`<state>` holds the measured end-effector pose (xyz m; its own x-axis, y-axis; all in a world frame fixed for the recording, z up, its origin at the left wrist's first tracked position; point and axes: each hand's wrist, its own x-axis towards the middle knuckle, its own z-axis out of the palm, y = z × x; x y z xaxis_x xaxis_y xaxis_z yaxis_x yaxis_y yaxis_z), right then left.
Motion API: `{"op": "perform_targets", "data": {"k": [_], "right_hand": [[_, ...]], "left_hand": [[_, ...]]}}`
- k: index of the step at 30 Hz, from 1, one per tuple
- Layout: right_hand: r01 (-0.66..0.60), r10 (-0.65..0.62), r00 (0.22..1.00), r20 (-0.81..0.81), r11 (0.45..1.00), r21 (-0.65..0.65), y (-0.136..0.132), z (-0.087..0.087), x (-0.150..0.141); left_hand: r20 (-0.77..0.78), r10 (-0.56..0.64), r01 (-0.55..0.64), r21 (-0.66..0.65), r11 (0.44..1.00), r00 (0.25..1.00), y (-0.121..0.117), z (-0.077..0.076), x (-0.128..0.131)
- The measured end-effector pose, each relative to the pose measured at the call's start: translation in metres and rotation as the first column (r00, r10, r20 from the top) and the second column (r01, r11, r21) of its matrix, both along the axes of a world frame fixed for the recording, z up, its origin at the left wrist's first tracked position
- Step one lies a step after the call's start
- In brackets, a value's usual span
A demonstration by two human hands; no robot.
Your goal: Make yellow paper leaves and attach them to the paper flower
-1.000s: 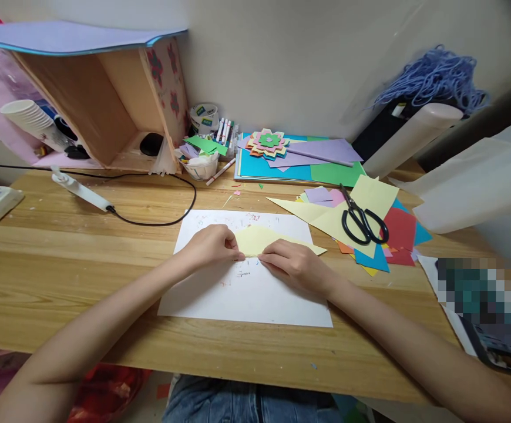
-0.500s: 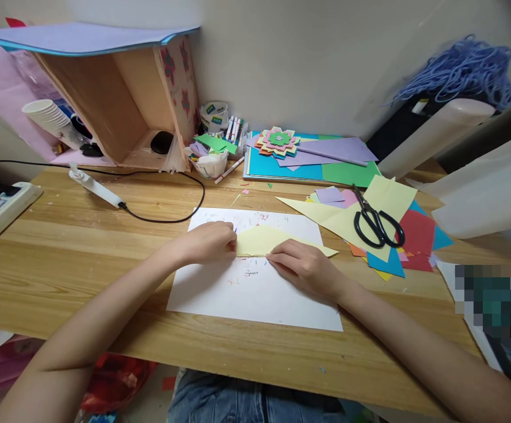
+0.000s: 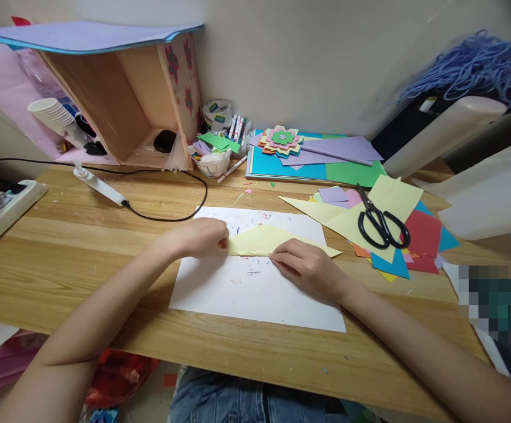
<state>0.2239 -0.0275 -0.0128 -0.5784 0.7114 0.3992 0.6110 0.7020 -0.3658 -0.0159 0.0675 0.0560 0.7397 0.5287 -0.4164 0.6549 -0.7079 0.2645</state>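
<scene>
A pale yellow piece of paper (image 3: 259, 239), rolled or folded along its near edge, lies across a white sheet (image 3: 246, 299) marked with small coloured strokes. Its top forms a low peak, and a pointed corner reaches out to the right. My left hand (image 3: 207, 237) is curled closed at the left end of the yellow paper, covering that end. With fingers pressed together, my right hand (image 3: 306, 264) pinches the near edge right of the middle.
Black-handled scissors (image 3: 381, 226) rest on yellow scraps at the right, over red and blue paper. Behind are a layered paper flower (image 3: 281, 141), coloured sheets (image 3: 356, 173) and a cup of scraps (image 3: 212, 164). A white glue gun (image 3: 99, 187) with a black cable lies left.
My left hand has slid a little left along the yellow paper, uncovering more of its near edge. My right hand stays at the same spot on it. The view has shifted slightly.
</scene>
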Motion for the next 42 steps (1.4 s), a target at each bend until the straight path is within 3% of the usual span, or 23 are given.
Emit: {"op": "perform_targets", "data": {"k": [13,19,27,29,31,35,38,42], "right_hand": [[0.001,-0.001,1.0,-0.004,1.0,0.001,0.0,-0.001,0.001],[0.006,-0.006,1.0,-0.01,1.0,-0.005,0.0,-0.001,0.0],[0.004,-0.005,1.0,-0.015,1.0,-0.007,0.0,0.0,0.0],[0.007,-0.008,1.0,-0.013,1.0,-0.008,0.0,-0.001,0.0],[0.015,-0.015,1.0,-0.007,1.0,-0.011,0.0,-0.001,-0.001],[0.063,-0.063,0.998,-0.022,0.998,-0.012,0.0,0.0,-0.003],[0.097,-0.097,0.995,-0.023,0.995,0.012,0.0,0.001,-0.006],[0.121,-0.122,0.992,0.01,0.989,0.09,0.002,0.002,-0.011]], "left_hand": [[-0.201,0.172,-0.192,-0.084,0.978,0.964,0.016,0.007,-0.011],[-0.262,0.251,-0.275,-0.058,0.96,0.932,0.02,0.008,-0.015],[-0.276,0.204,-0.223,-0.038,0.974,0.939,0.017,0.016,-0.021],[-0.211,0.17,-0.165,0.04,0.985,0.963,0.01,0.019,-0.019],[-0.052,0.134,-0.126,0.134,0.983,0.99,0.0,0.021,-0.011],[0.26,-0.018,-0.035,0.2,0.979,0.966,-0.026,0.009,0.018],[0.245,-0.135,0.069,0.26,0.963,0.96,-0.04,-0.01,0.037],[0.208,-0.204,0.109,0.392,0.913,0.957,-0.044,-0.035,0.045]]}}
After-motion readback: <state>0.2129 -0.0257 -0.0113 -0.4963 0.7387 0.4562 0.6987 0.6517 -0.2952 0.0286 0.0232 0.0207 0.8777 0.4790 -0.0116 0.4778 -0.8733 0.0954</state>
